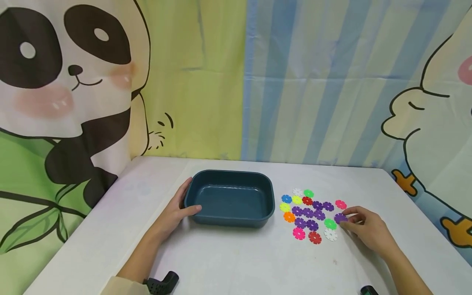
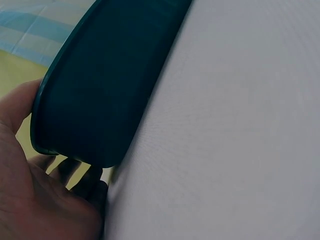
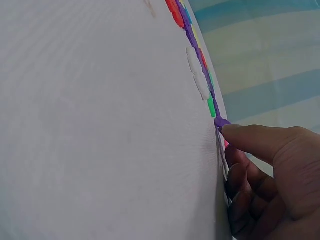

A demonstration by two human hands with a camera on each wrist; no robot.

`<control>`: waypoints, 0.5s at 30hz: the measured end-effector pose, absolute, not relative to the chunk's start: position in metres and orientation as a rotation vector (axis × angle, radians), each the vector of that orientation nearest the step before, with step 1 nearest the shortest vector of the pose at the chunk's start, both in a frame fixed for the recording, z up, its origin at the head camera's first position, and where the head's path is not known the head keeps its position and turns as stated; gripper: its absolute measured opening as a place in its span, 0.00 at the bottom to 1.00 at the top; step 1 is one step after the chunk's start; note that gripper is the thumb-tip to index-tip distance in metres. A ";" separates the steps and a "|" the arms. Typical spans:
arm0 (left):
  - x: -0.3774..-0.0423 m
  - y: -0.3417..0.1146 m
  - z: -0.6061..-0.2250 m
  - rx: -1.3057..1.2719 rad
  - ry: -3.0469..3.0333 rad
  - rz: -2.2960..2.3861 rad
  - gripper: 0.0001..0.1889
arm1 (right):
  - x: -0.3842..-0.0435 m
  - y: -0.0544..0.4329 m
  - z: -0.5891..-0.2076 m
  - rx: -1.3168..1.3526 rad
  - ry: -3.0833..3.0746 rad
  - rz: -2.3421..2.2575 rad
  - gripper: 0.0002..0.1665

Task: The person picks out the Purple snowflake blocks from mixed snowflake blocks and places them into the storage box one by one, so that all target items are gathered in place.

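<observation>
A dark teal plastic basin [image 1: 229, 222] stands on the white table. My left hand [image 1: 176, 211] holds its left end, thumb over the near rim and fingers along the outer wall. In the left wrist view those fingers [image 2: 65, 172] curl at the basin's corner. To the right of the basin lie several flat, notched plastic discs in many colours. At their right edge my right hand [image 1: 370, 229] pinches a purple notched disc [image 1: 340, 218], low over the table. The right wrist view shows the thumb [image 3: 250, 137] against this disc's edge.
Among the loose discs are an orange disc [image 1: 289, 216], a white disc [image 1: 330, 234], a green disc [image 1: 330, 224] and a pink disc [image 1: 341, 204]. A cartoon-printed curtain [image 1: 206, 82] hangs behind the table [image 1: 236, 262]. Dark devices sit by both wrists.
</observation>
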State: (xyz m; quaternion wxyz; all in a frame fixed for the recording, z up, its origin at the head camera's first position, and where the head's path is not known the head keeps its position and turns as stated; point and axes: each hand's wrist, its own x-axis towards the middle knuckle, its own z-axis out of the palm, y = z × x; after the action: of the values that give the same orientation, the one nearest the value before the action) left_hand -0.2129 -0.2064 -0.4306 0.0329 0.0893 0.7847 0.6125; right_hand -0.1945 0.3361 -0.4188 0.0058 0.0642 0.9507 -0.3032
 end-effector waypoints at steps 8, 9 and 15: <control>-0.212 -0.207 -0.427 0.275 2.413 1.891 0.49 | -0.196 0.338 -0.419 0.264 2.930 -1.046 0.30; -0.212 -0.207 -0.426 0.281 2.411 1.891 0.49 | -0.196 0.338 -0.419 0.287 2.926 -1.064 0.30; -0.212 -0.206 -0.427 0.276 2.408 1.887 0.50 | -0.193 0.337 -0.418 0.491 2.853 -1.262 0.34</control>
State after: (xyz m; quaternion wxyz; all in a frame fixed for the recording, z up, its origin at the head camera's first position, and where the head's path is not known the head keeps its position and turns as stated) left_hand -0.2116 -0.2063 -0.4267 0.0350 0.0898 0.7833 0.6141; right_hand -0.1934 0.3374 -0.4180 -0.0083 0.1555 0.9033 -0.3997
